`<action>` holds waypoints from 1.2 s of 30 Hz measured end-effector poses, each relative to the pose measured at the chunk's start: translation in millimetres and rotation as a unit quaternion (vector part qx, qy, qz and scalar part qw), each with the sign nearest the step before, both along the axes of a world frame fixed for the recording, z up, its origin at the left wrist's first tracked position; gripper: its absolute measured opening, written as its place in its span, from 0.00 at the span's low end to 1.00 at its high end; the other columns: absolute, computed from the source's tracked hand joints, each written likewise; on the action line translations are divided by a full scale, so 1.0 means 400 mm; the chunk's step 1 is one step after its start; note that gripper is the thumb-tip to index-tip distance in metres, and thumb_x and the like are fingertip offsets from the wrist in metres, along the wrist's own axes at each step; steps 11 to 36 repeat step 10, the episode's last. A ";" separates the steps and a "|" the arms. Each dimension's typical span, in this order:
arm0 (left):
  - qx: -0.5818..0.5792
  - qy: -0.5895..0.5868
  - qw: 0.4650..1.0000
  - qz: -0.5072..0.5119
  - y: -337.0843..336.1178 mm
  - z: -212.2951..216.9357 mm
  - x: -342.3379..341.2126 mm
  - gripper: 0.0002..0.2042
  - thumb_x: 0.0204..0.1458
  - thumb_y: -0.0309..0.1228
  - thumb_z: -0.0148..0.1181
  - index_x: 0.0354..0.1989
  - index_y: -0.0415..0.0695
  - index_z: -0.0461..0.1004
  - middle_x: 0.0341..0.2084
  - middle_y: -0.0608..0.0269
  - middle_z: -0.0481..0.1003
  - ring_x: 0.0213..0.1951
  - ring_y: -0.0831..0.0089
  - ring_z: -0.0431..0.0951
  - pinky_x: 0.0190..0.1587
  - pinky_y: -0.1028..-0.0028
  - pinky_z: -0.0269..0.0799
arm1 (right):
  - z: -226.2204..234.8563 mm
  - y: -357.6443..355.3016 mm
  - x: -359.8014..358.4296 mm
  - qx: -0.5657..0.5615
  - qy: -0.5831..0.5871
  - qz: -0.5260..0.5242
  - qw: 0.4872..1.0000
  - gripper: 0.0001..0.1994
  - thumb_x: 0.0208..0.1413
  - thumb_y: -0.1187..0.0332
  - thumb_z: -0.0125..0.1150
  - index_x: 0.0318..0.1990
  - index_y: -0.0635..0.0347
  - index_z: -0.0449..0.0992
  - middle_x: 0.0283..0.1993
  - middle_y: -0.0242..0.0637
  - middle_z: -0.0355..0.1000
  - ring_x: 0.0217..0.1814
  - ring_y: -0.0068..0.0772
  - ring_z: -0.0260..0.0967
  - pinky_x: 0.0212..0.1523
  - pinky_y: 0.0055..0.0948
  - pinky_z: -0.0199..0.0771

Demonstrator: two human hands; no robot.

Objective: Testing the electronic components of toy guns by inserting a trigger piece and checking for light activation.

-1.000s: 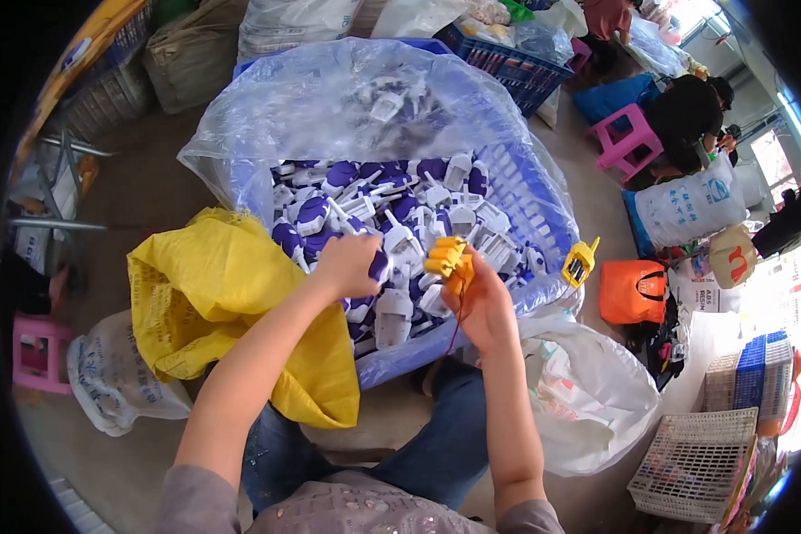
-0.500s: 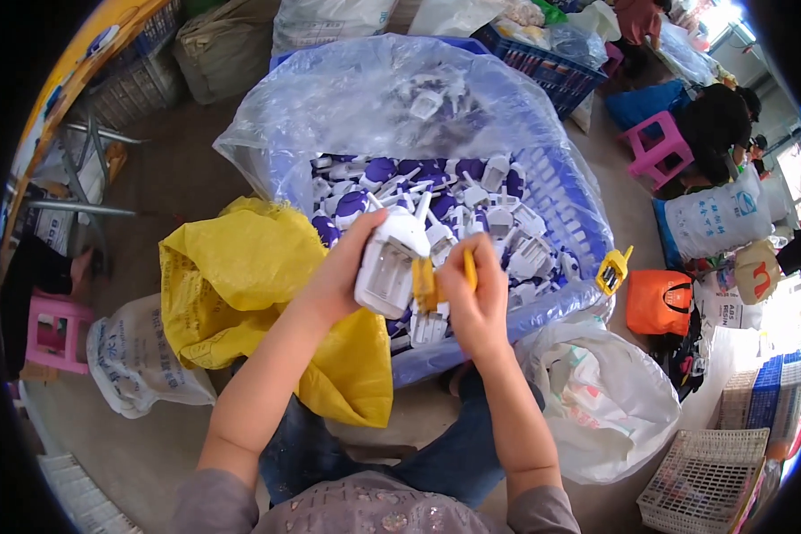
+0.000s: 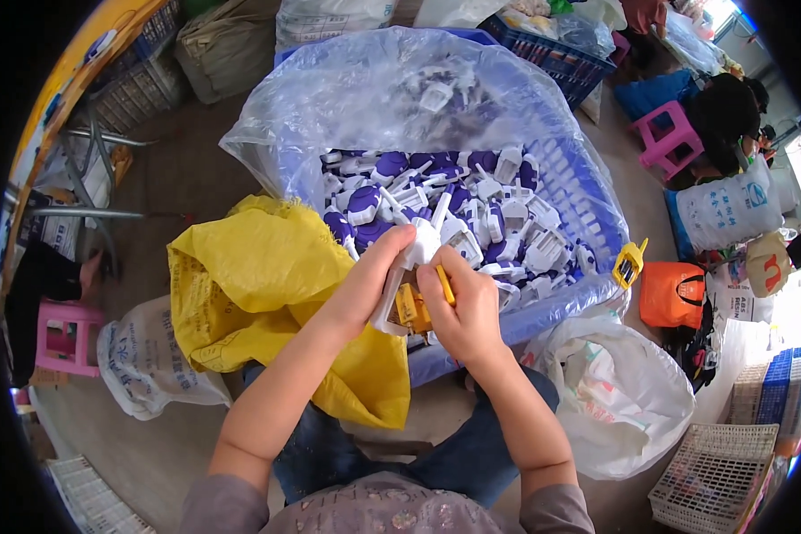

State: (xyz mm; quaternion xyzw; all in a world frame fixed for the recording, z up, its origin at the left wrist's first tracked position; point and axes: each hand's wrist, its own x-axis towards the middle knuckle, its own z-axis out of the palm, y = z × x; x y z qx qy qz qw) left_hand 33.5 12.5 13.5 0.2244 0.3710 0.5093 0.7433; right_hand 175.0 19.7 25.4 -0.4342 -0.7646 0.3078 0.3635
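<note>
My left hand (image 3: 371,274) is closed round a white plastic casing (image 3: 391,294) with a stem at its top, held tilted above the near edge of a blue basket (image 3: 587,187). My right hand (image 3: 465,307) grips a yellow plastic piece (image 3: 411,308); its blocky end lies against the open side of the casing, and a thin yellow strip shows beside my fingers. My fingers hide the rest of it. In the plastic-lined basket lie many similar white and purple casings (image 3: 543,249). A yellow stemmed piece (image 3: 630,263) rests at the basket's right rim.
A yellow woven sack (image 3: 240,276) lies left of the basket, by a white sack (image 3: 156,356). To the right are a white plastic bag (image 3: 618,418), an orange bag (image 3: 672,295) and a white crate (image 3: 712,481). People sit near pink stools (image 3: 667,138).
The white casing has turned, so its open side is less visible. My right hand has brought the yellow piece closer against it. The whole view has shifted slightly.
</note>
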 end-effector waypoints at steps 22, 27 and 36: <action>-0.025 -0.004 0.997 0.079 -0.008 -0.059 0.024 0.19 0.57 0.48 0.43 0.48 0.47 0.67 0.37 0.71 0.69 0.41 0.81 0.70 0.45 0.77 0.65 | -0.043 0.029 -0.040 0.181 -0.072 -0.104 0.975 0.08 0.52 0.67 0.56 0.25 0.58 0.66 0.14 0.42 0.65 0.14 0.42 0.65 0.16 0.34 0.62; -0.025 -0.004 0.997 0.079 -0.008 -0.059 0.024 0.19 0.57 0.48 0.43 0.48 0.47 0.67 0.37 0.71 0.69 0.41 0.81 0.70 0.45 0.77 0.65 | -0.043 0.029 -0.040 0.181 -0.072 -0.104 0.975 0.08 0.52 0.67 0.56 0.25 0.58 0.66 0.14 0.42 0.65 0.14 0.42 0.65 0.16 0.34 0.62; -0.025 -0.004 0.997 0.079 -0.008 -0.059 0.024 0.19 0.57 0.48 0.43 0.48 0.47 0.67 0.37 0.71 0.69 0.41 0.81 0.70 0.45 0.77 0.65 | -0.043 0.029 -0.040 0.181 -0.072 -0.104 0.975 0.08 0.52 0.67 0.56 0.25 0.58 0.66 0.14 0.42 0.65 0.14 0.42 0.65 0.16 0.34 0.62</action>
